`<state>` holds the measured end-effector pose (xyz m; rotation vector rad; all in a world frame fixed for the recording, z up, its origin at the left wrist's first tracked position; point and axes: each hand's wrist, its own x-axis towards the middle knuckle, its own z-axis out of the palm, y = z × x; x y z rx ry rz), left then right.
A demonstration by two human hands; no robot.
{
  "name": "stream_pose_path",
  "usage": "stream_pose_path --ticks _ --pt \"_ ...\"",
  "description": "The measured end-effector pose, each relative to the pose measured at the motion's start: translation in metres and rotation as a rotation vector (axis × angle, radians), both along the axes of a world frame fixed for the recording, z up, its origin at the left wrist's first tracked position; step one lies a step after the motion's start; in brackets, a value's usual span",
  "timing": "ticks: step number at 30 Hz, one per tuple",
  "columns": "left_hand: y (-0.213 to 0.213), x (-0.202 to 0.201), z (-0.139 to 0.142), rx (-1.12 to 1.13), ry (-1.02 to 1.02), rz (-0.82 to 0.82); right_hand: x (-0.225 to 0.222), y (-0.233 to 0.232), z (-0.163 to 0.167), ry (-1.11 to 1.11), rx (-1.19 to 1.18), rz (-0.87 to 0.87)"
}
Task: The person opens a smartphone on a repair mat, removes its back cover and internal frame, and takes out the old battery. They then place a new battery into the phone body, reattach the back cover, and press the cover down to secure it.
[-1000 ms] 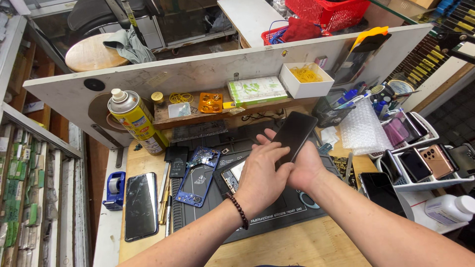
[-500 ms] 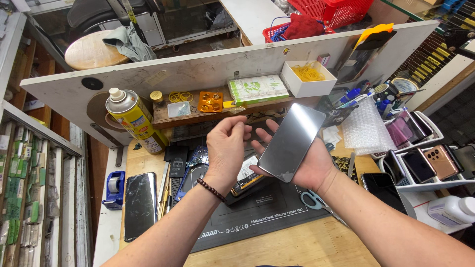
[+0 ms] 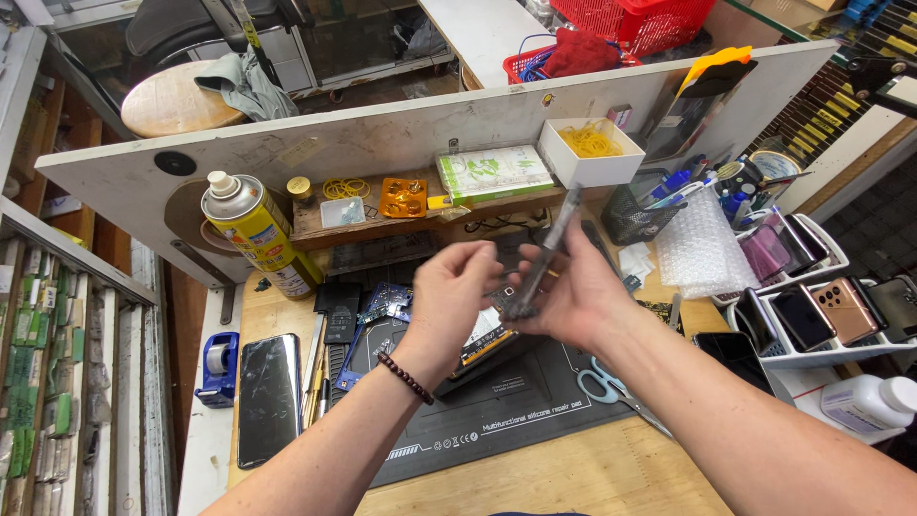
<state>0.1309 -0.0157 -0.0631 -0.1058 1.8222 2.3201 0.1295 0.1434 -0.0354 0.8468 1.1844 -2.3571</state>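
Note:
My right hand [image 3: 580, 296] grips a dark phone screen panel [image 3: 544, 250] by its lower end, turned edge-on and tilted up toward the shelf. My left hand [image 3: 457, 291], with a bead bracelet at the wrist, is raised beside it, thumb and fingertips pinched together just left of the panel; whether it touches the panel I cannot tell. Both hands hover above a dark silicone repair mat [image 3: 497, 411] where an opened blue phone body [image 3: 377, 320] and other parts lie.
A yellow spray can [image 3: 250, 229] stands at the left. A black phone [image 3: 268, 397] and blue tape dispenser [image 3: 221, 368] lie front left. Scissors [image 3: 607, 387] rest on the mat. A white rack of phones [image 3: 812, 325], bubble wrap [image 3: 697, 248] and a white bottle [image 3: 874, 406] sit right.
My right hand has lifted the panel and turned it from face-on to edge-on. My left hand came off it, rose, and now pinches beside its edge.

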Motion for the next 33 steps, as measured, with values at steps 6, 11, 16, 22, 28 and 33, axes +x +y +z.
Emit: stream_pose_path --ticks 6,11,16,22,28,33 --pt "-0.001 0.005 -0.005 0.104 -0.104 -0.171 0.0 0.001 -0.003 0.103 0.224 0.091" --pt "-0.014 -0.001 -0.003 0.285 -0.258 -0.182 0.0 0.001 -0.01 0.364 0.245 0.13" --pt "-0.012 -0.006 -0.001 0.457 -0.329 -0.23 0.0 -0.006 -0.01 0.419 0.33 0.136" --pt "-0.006 -0.013 -0.008 0.462 -0.354 -0.185 0.006 -0.011 0.0 0.385 0.637 0.168" --pt "0.005 -0.016 -0.02 0.493 -0.328 -0.109 0.008 -0.016 0.001 0.091 0.607 0.143" --pt "0.009 -0.014 -0.023 0.488 -0.347 -0.07 0.004 -0.013 -0.013 0.169 0.64 0.121"
